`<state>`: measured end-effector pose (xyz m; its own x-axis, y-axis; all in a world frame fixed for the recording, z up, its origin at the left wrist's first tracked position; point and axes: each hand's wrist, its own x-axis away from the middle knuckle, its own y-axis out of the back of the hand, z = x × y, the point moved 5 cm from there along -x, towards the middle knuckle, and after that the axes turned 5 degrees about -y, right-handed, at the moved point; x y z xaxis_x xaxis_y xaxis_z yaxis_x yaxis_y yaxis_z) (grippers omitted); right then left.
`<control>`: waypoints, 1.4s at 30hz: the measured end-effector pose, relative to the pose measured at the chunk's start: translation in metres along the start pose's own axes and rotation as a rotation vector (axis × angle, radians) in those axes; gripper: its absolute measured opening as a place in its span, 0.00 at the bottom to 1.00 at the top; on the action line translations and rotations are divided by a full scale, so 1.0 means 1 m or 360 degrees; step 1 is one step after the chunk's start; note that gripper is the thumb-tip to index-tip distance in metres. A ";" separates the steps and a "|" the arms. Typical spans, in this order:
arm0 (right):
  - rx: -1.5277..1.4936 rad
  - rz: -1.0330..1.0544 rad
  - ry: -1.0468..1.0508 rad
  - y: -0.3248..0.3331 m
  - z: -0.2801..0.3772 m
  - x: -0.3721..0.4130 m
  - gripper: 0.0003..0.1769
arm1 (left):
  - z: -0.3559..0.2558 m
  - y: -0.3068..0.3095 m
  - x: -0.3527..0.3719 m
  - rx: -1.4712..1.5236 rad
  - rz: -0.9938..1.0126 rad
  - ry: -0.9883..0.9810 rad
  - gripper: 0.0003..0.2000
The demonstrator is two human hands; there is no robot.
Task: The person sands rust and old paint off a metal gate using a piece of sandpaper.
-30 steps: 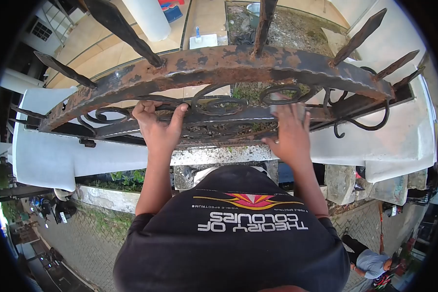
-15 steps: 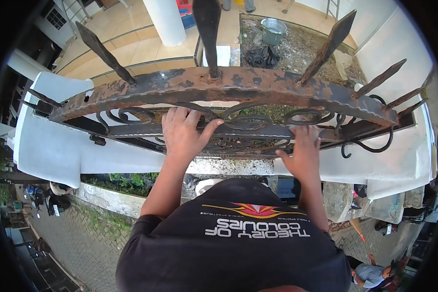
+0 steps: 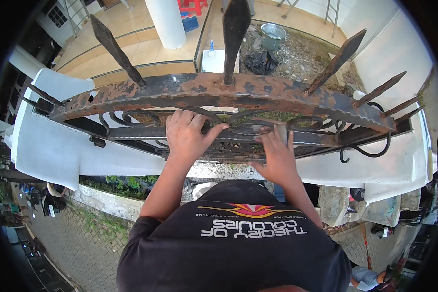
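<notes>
A black wrought-iron gate point(image 3: 267, 88), its paint worn to rusty brown along the arched top rail, spans the view in front of me. My left hand point(image 3: 186, 134) is closed over the flat horizontal bar point(image 3: 136, 132) below the arch, thumb lying along it. To its right, my right hand point(image 3: 279, 155) presses on the same bar near the scrollwork, thumb spread. A small flat grey-brown piece of sandpaper point(image 3: 281, 129) shows at its fingertips, mostly covered and slightly blurred.
Pointed spikes point(image 3: 234, 39) rise from the arch. White walls point(image 3: 374, 165) flank the gate. Beyond it are a bucket point(image 3: 272, 36), a black plastic bag point(image 3: 262, 61), a white pillar point(image 3: 165, 24) and a brush on a white lid point(image 3: 212, 58). Another person point(image 3: 367, 278) is at lower right.
My right hand has slid left along the bar, closer to my left hand. My left hand keeps its hold. The view has shifted slightly.
</notes>
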<state>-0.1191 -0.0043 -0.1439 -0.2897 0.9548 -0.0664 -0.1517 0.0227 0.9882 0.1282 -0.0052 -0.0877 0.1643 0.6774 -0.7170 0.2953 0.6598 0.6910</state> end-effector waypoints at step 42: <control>-0.0174 -0.0059 -0.0075 0.003 -0.080 0.015 0.42 | 0.004 -0.004 0.000 0.0145 -0.0086 -0.0001 0.21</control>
<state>-0.2001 -0.0135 -0.1532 -0.2378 0.9668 -0.0935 -0.2644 0.0282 0.9640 0.1312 -0.0092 -0.0910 0.1465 0.6416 -0.7529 0.3880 0.6629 0.6403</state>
